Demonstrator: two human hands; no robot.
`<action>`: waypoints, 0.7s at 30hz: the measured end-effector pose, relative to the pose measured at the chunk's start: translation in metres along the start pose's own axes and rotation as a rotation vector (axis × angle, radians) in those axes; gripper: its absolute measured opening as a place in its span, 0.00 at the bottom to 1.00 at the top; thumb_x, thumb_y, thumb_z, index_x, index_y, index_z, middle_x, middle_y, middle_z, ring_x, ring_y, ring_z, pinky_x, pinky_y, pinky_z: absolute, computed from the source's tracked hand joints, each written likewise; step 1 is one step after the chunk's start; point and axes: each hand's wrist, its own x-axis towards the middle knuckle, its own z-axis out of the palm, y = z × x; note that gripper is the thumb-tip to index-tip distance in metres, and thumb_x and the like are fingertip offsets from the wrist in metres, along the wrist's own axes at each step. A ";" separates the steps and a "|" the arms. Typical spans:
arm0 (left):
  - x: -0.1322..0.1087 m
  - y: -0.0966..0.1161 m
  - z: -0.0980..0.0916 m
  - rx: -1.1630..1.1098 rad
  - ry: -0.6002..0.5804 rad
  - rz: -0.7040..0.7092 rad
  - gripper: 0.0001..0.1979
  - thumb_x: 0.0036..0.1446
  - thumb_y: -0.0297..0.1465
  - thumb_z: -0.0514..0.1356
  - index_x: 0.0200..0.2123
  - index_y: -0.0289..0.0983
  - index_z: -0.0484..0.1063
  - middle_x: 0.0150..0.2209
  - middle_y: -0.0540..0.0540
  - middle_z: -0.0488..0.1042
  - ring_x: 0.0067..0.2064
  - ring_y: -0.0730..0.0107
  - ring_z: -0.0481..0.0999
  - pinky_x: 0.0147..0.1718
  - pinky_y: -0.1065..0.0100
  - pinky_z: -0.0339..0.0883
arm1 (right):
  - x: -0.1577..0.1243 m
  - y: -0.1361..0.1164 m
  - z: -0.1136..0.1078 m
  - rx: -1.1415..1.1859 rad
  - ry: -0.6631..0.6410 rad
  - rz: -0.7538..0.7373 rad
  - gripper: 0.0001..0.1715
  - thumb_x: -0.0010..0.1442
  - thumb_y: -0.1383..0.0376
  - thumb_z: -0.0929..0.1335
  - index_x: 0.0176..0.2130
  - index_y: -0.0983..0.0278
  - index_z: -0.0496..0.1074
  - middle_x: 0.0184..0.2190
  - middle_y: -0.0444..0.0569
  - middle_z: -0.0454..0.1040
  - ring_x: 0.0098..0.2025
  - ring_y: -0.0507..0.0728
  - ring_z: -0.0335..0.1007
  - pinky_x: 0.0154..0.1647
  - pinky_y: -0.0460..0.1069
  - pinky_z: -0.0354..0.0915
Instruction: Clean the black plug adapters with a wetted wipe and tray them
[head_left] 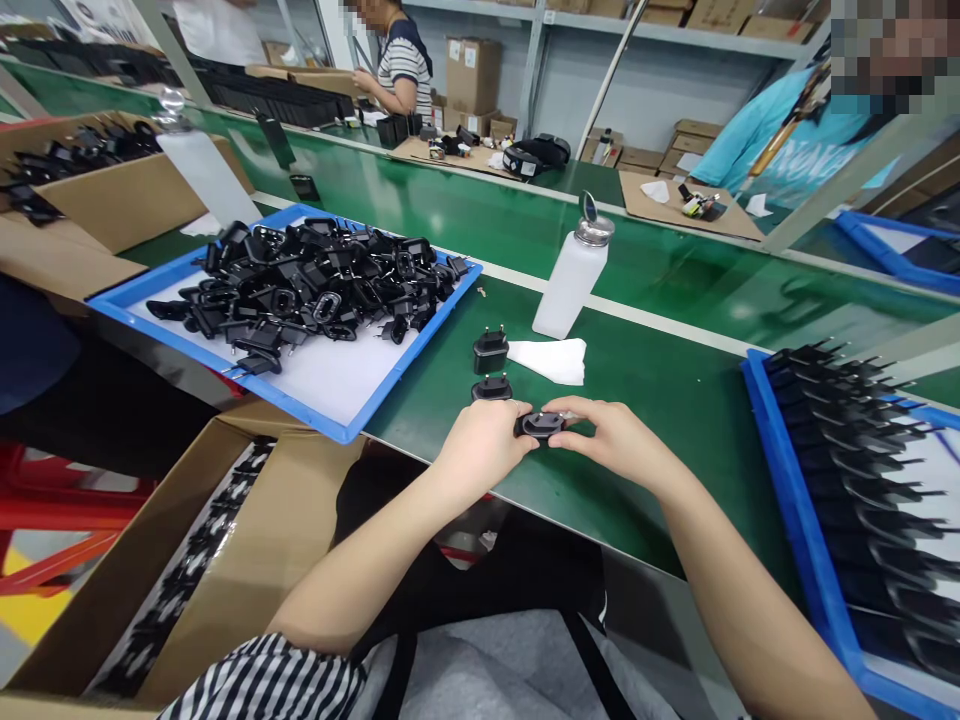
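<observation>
Both my hands meet over the green table near its front edge and pinch one black plug adapter [540, 425] between them. My left hand [484, 440] grips its left end, my right hand [611, 435] its right end. Just beyond my left hand a second black adapter [491, 387] stands on the table, and a third [490, 351] stands behind it, prongs up. A folded white cloth [553, 359] lies to their right, beside a white pump bottle [571, 275].
A blue tray [341, 425] heaped with black adapters sits at left. Another blue tray [787, 500] with rows of adapters sits at right. Cardboard boxes [247, 560] stand below the table edge. Other people work across the green conveyor [465, 210].
</observation>
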 end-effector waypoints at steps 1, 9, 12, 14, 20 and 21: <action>0.000 0.000 0.000 -0.006 0.004 0.006 0.13 0.45 0.32 0.57 0.37 0.40 0.69 0.25 0.50 0.73 0.31 0.67 0.72 0.28 0.71 0.61 | 0.000 0.000 0.000 0.009 0.003 0.005 0.13 0.49 0.63 0.64 0.38 0.59 0.66 0.36 0.42 0.72 0.36 0.55 0.68 0.36 0.49 0.62; 0.001 -0.001 0.001 0.003 -0.017 -0.008 0.12 0.43 0.31 0.58 0.36 0.40 0.70 0.25 0.50 0.73 0.31 0.66 0.72 0.28 0.71 0.62 | 0.001 -0.004 0.001 -0.033 -0.017 0.019 0.12 0.48 0.64 0.64 0.37 0.59 0.66 0.36 0.43 0.72 0.37 0.56 0.67 0.37 0.51 0.62; 0.002 0.000 0.000 0.011 -0.028 0.004 0.13 0.43 0.31 0.58 0.36 0.40 0.70 0.25 0.50 0.73 0.30 0.67 0.72 0.28 0.70 0.62 | 0.000 -0.004 -0.001 -0.035 -0.031 0.024 0.12 0.48 0.65 0.64 0.37 0.59 0.65 0.36 0.43 0.72 0.37 0.56 0.67 0.37 0.51 0.62; 0.002 0.001 0.000 0.019 -0.029 0.006 0.13 0.43 0.31 0.58 0.37 0.40 0.69 0.25 0.50 0.72 0.30 0.66 0.72 0.27 0.70 0.62 | -0.001 -0.003 -0.001 -0.022 -0.035 0.034 0.12 0.48 0.64 0.64 0.37 0.59 0.65 0.36 0.43 0.71 0.38 0.56 0.67 0.38 0.51 0.62; 0.003 0.002 0.001 0.034 -0.025 0.019 0.14 0.43 0.31 0.58 0.38 0.39 0.69 0.26 0.49 0.72 0.29 0.67 0.71 0.27 0.70 0.62 | -0.002 0.000 -0.002 0.002 -0.049 0.041 0.12 0.49 0.63 0.64 0.37 0.59 0.64 0.37 0.43 0.71 0.39 0.56 0.66 0.39 0.50 0.62; 0.003 0.002 0.001 0.040 -0.025 0.019 0.14 0.43 0.31 0.58 0.38 0.39 0.69 0.26 0.49 0.73 0.29 0.67 0.71 0.27 0.71 0.62 | -0.003 0.000 -0.002 -0.001 -0.052 0.044 0.12 0.49 0.63 0.64 0.37 0.60 0.64 0.37 0.43 0.71 0.39 0.56 0.66 0.39 0.50 0.62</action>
